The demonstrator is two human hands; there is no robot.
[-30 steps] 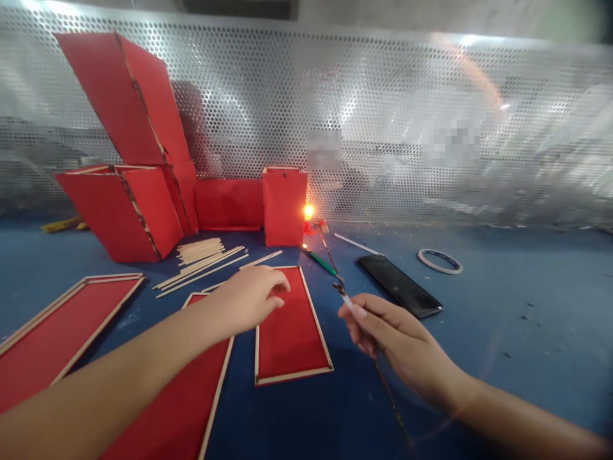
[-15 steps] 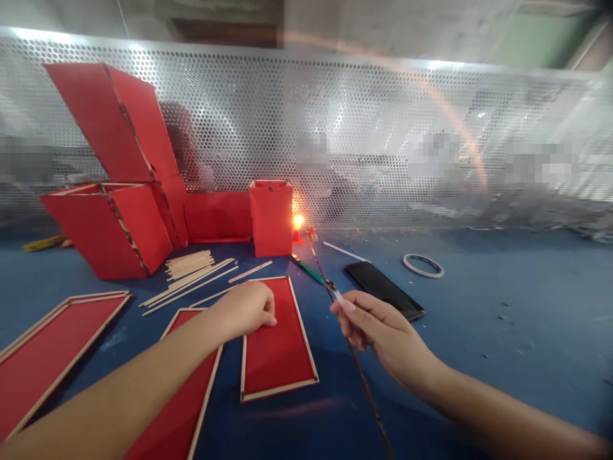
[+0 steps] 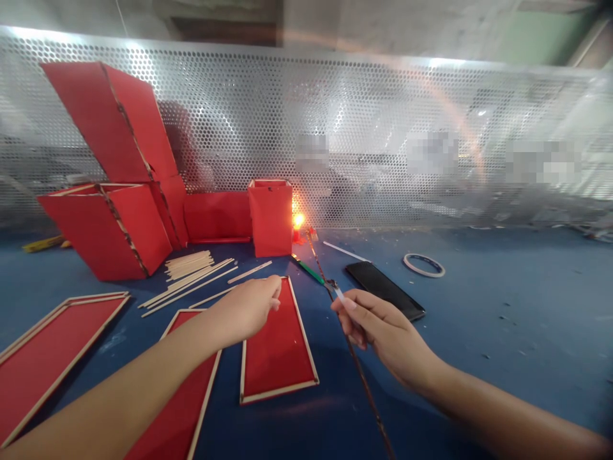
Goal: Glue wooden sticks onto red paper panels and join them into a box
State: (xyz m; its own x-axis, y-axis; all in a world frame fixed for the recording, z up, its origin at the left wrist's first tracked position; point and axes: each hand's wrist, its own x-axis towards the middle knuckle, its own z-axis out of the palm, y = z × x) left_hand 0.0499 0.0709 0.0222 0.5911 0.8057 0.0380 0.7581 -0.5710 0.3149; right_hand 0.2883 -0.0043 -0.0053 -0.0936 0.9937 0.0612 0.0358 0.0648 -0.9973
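Observation:
My right hand (image 3: 378, 329) pinches a whitish translucent glue stick (image 3: 339, 294) between thumb and fingers. The stick's dark, burnt tip points up and away. My left hand (image 3: 256, 303) is over the top of a red panel (image 3: 278, 358) edged with thin wooden strips, near its far right corner. Its fingers are curled together, and whatever they may hold is hidden. A lit candle (image 3: 297, 227) burns beyond both hands, beside a red box (image 3: 271, 220). A green-handled cutter (image 3: 309, 269) lies between the candle and the glue stick.
Tall red boxes (image 3: 129, 128) stand at the left, with wooden sticks (image 3: 189, 275) before them. More framed red panels (image 3: 52, 351) lie at the left front. A black phone (image 3: 383, 287) and a tape roll (image 3: 424, 265) lie at the right. A perforated metal screen (image 3: 373, 147) closes the back.
My left hand has shifted slightly up and to the right, toward the panel's far edge. My right hand has stayed almost still with the glue stick.

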